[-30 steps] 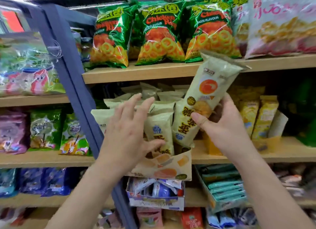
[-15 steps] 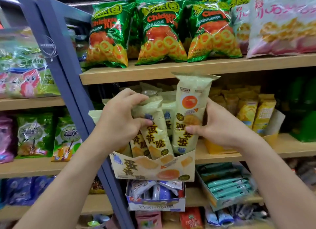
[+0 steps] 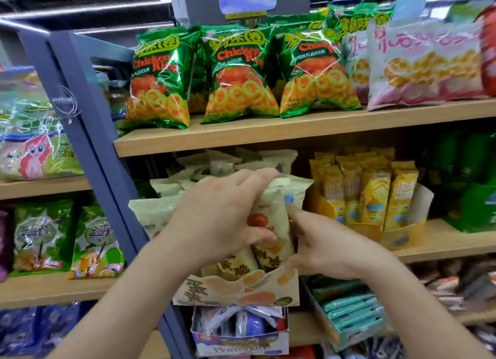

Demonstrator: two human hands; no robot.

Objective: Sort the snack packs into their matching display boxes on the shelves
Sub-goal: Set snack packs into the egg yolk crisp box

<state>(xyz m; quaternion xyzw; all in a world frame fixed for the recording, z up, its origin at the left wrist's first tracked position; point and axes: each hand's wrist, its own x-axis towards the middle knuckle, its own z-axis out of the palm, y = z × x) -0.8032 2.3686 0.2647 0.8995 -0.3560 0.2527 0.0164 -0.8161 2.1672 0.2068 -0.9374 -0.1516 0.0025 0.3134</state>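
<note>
A cream snack pack (image 3: 271, 224) with a red-orange dot stands in the cream display box (image 3: 236, 291) on the middle shelf, among several like packs. My left hand (image 3: 222, 219) curls over the tops of the packs and grips them, thumb across the front. At the pack's right edge, low down, my right hand (image 3: 324, 246) pinches it with the fingertips. Both hands hide much of the box's contents.
A yellow display box (image 3: 375, 205) of yellow packs stands to the right. Green chicken ring bags (image 3: 236, 74) fill the shelf above. Below sit a blue-white box (image 3: 241, 332) and a teal box (image 3: 346, 313). A blue shelf post (image 3: 88, 133) rises at the left.
The pack held high and tilted in my right hand came down upright into the cream box. My left hand closed over the packs beside it. The camera moved closer.
</note>
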